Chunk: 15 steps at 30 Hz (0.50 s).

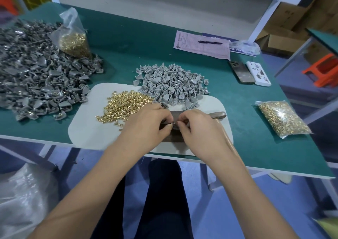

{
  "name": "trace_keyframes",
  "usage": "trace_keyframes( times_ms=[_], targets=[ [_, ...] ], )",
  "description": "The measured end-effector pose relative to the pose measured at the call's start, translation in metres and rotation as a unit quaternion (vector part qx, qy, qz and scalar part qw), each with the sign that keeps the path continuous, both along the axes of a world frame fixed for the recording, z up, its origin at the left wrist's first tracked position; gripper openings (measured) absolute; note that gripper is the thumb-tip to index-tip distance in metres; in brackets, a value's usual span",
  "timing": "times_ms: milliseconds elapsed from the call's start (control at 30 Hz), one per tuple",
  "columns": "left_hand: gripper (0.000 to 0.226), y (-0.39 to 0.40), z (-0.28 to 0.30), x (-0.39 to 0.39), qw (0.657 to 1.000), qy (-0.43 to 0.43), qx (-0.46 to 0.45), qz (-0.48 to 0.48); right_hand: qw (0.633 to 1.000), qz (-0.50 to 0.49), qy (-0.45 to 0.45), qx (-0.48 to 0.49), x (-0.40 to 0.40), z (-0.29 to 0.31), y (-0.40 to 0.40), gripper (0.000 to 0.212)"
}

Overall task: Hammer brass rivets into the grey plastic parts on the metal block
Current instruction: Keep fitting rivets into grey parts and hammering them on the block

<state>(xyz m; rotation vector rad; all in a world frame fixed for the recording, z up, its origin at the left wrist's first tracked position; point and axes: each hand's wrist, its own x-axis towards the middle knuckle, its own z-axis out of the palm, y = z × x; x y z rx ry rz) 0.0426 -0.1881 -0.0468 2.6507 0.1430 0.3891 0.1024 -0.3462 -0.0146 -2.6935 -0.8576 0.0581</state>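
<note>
A dark metal block (175, 114) sits on a white mat (86, 127) at the table's front edge, mostly hidden by both hands. My left hand (148, 123) has curled fingers that pinch a small brass rivet (171, 123) over the block. Close against it, my right hand (200, 129) pinches a small grey plastic part (176, 125) with its fingertips. The part is mostly hidden. A hammer head (218, 114) pokes out behind my right hand, its handle running under that hand. Loose brass rivets (126, 102) lie in a pile left of the block, and grey plastic parts (172, 84) are heaped behind it.
A big heap of darker grey parts with rivets (36, 74) fills the left of the green table (237, 129). Bags of rivets stand at back left (75, 41) and lie at right (283, 118). A paper with a pen (201, 45), a phone (241, 72) and a white power bank (257, 74) lie at back right.
</note>
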Motion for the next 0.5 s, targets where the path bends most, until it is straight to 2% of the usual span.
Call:
trace_keyframes(
  times_ms=[133, 300, 400, 500],
  targets=[
    [0.009, -0.002, -0.004, -0.003, 1.000, -0.015, -0.010, 0.019, 1.000, 0.022, -0.009, -0.020, -0.002, 0.004, 0.002, 0.014],
    [0.004, -0.005, -0.004, -0.006, 0.999, -0.031, -0.005, 0.032, 0.992, 0.083, -0.033, -0.092, 0.002, 0.007, 0.005, 0.024],
    [0.004, -0.003, -0.005, -0.007, 0.999, -0.030, 0.007, 0.033, 0.980, 0.125, -0.066, -0.137, 0.005, 0.008, 0.011, 0.015],
    [0.007, -0.003, -0.007, -0.007, 0.999, -0.032, 0.018, 0.029, 0.967, 0.159, -0.095, -0.176, 0.006, 0.010, 0.019, 0.017]
  ],
)
